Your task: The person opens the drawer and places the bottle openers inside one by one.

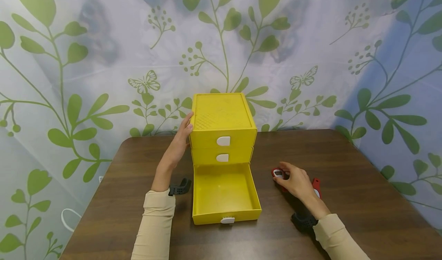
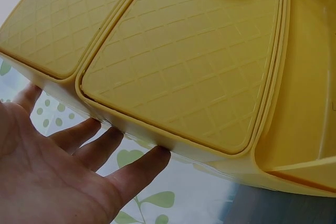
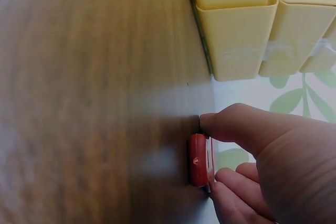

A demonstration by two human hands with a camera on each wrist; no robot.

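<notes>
A yellow drawer unit [image 1: 222,110] stands on the table, its bottom drawer [image 1: 226,187] pulled out with a bare floor. My left hand [image 1: 177,143] rests against the unit's left side. In the left wrist view, the extended fingers [image 2: 142,169] touch the yellow side wall. Right of the unit, my right hand [image 1: 295,181] holds a small red device [image 1: 277,173] with a white face and a grey display. Thumb and fingers curl about its opposite edges; in the right wrist view the red device [image 3: 198,160] lies at the tabletop.
A second red item [image 1: 316,185] with a white part lies partly hidden behind the right wrist. Two upper drawers [image 1: 222,157] with white handles are closed. A leaf-patterned curtain [image 1: 114,41] hangs behind the brown table [image 1: 131,168]. A white loop [image 1: 67,219] shows at the left.
</notes>
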